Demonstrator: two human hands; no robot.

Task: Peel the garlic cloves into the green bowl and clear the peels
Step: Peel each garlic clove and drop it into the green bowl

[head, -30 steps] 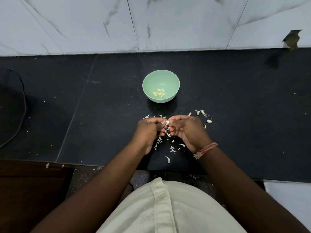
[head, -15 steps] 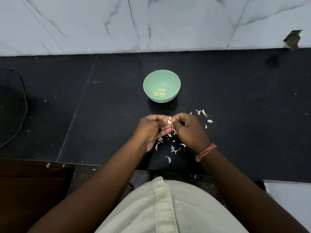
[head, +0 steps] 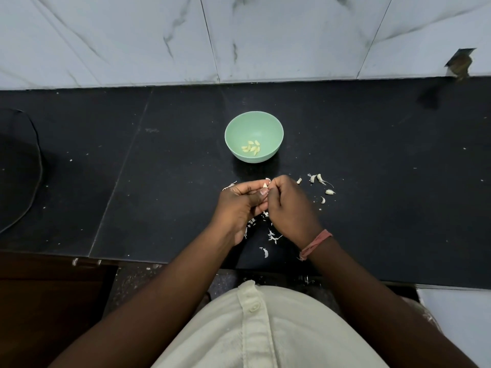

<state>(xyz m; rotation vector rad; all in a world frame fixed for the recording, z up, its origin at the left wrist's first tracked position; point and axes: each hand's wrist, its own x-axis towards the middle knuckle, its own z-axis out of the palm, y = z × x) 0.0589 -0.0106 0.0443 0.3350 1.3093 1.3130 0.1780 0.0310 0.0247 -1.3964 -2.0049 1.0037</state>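
Wall: pale marbled tiles [head: 159, 35] fill the top of the view, with a chipped dark hole [head: 459, 63] at the far right.
Counter: black stone slab [head: 106, 168] below the tiles, flecked with pale specks; a dark rounded object [head: 18, 166] is cut off at the left edge and cannot be identified.
Shirt: cream buttoned shirt front [head: 265, 330] at the bottom, cut off by the lower edge.
Arms: both bare forearms reach forward from the bottom corners and converge above the near middle of the counter.
Green bowl: green bowl [head: 271, 128] stands upright beyond the hands, apart from them, with peeled cloves [head: 251, 148] on its floor.
Left hand: left hand [head: 239, 205] palm turned inward, fingers curled, thumb and fingertips pinching a garlic clove [head: 265, 185].
Right hand: right hand [head: 289, 208] knuckles up, fingers curled, tips meeting the same clove; a pink thread band [head: 316, 244] wraps the wrist.
Unpeeled cloves: a few loose cloves [head: 320, 179] lie on the counter just right of the hands.
Peels: white peels [head: 271, 235] scattered under and between the hands, partly hidden by them.
Hard to make out: the clove is mostly covered by fingers; how much skin remains cannot be told.
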